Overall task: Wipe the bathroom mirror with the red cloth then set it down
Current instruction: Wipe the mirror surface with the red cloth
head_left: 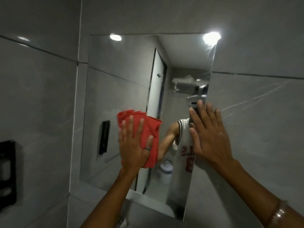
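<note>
Head view shows me the left hand (133,145) spread flat, pressing the red cloth (148,129) against the middle of the mirror (118,79). My right hand (209,132) lies open, fingers straight, across the mirror's right edge and the grey tile wall (255,104). Part of the cloth is hidden under the palm; a black holder (7,173) is cut off at left.

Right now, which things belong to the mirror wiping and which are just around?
In the job: red cloth, mirror, left hand pressing the cloth, right hand flat at the mirror's edge.
Just around: black wall dispenser, grey wall tiles.
</note>
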A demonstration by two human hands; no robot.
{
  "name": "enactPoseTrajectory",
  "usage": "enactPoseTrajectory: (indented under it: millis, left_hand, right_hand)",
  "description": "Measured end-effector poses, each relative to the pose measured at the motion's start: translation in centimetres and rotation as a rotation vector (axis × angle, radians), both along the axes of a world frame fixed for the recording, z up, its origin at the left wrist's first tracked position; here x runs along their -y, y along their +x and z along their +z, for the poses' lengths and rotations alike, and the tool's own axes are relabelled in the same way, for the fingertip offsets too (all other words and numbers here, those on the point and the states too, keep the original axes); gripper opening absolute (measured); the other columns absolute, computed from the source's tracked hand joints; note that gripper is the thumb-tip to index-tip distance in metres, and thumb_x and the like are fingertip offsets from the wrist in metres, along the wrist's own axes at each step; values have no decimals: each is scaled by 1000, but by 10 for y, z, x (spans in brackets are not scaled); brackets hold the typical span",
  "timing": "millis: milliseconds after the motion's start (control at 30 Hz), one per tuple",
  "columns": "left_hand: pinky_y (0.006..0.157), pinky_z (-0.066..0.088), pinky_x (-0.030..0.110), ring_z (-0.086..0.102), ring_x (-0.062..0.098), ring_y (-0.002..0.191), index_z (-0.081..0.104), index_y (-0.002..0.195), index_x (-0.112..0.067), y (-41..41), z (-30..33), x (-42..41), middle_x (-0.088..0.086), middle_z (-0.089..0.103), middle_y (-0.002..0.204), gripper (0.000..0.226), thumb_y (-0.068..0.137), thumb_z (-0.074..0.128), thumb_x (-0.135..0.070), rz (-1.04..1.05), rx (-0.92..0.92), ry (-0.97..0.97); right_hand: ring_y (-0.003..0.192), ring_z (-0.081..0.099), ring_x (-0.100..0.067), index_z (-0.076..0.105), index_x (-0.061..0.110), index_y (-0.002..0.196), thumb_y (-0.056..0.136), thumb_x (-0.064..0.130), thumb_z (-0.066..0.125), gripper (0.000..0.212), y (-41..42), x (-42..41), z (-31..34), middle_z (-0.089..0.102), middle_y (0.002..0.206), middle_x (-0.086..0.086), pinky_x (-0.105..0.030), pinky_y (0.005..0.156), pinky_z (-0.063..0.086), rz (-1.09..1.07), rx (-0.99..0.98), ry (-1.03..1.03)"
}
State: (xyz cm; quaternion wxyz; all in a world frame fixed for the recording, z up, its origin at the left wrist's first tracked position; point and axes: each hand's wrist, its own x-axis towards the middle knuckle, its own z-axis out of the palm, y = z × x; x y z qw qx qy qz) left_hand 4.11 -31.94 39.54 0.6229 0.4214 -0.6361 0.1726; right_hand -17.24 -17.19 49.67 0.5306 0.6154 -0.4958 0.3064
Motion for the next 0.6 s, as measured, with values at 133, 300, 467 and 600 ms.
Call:
enactPoseTrajectory:
  millis: [133, 300, 467, 600]
  left_hand:
    - [130, 12, 58, 10, 36, 161, 29, 164, -18, 2, 29, -8, 11, 15, 174, 75, 102, 28, -60, -2, -472, 286]
    - [128, 2, 61, 1, 44, 160, 46, 152, -8, -18, 119, -26, 17, 4, 175, 68, 106, 32, -56, -83, -846, 575]
    - [129, 7, 62, 4, 47, 160, 42, 156, -12, -66, 134, -49, 21, 6, 174, 74, 103, 22, -60, 62, -362, 251]
    - [129, -6, 59, -11, 39, 161, 4, 167, -27, -48, 123, -28, 12, -9, 175, 77, 103, 17, -69, -4, 211, -115]
  right_hand:
    - [159, 16, -33, 38, 8, 158, 105, 38, 30, 61, 5, -2, 15, 23, 170, -18, -51, 130, 12, -4, 40, -23]
    - [160, 13, -30, 37, 10, 159, 104, 39, 32, 61, 1, -11, 35, 21, 171, -15, -48, 131, 8, 31, 64, -71]
    - [161, 5, -26, 30, 13, 160, 103, 39, 32, 63, -12, -18, 50, 15, 171, -12, -39, 132, -6, 30, 135, -74]
    - [160, 8, -26, 30, 11, 159, 103, 37, 32, 62, -20, -17, 57, 18, 170, -14, -41, 132, 0, 38, 136, -94]
